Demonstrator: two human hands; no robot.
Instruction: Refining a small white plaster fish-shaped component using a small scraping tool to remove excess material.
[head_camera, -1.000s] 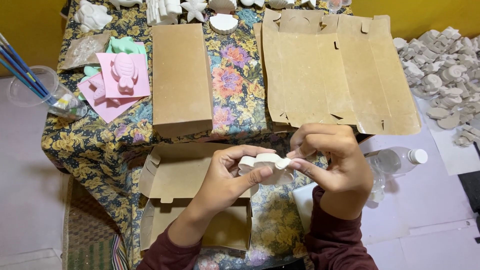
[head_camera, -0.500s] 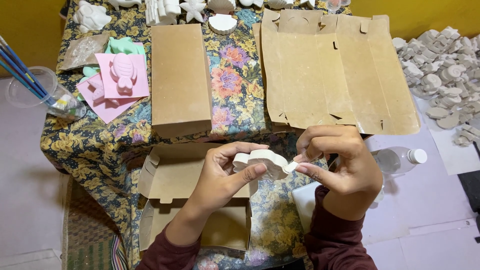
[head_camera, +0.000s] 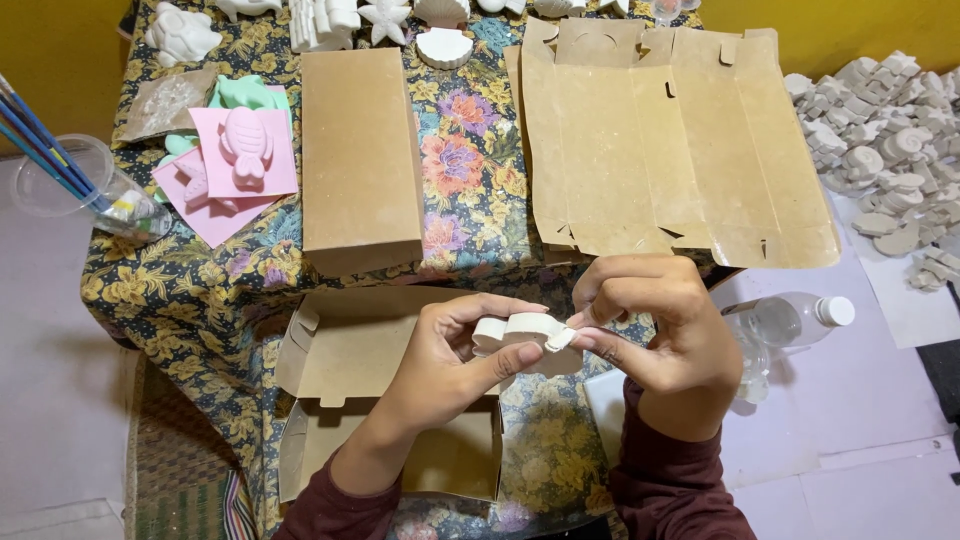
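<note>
A small white plaster figure (head_camera: 515, 330) is held edge-up between both hands above an open brown cardboard box (head_camera: 340, 360). My left hand (head_camera: 455, 355) grips its left end between thumb and fingers. My right hand (head_camera: 655, 335) pinches its right end with the fingertips. The box lies low on the flowered cloth, its lid flap folded back and its inside bare.
A shut brown box (head_camera: 360, 160) and a flat unfolded box sheet (head_camera: 670, 150) lie on the flowered table. Pink moulds (head_camera: 240, 150) and a cup with brushes (head_camera: 70, 185) sit at left. A pile of white plaster pieces (head_camera: 890, 150) and a plastic bottle (head_camera: 790, 320) are at right.
Both hands have turned the plaster figure slightly and shifted it a little; the right fingers have moved along its right end. Nothing else has moved.
</note>
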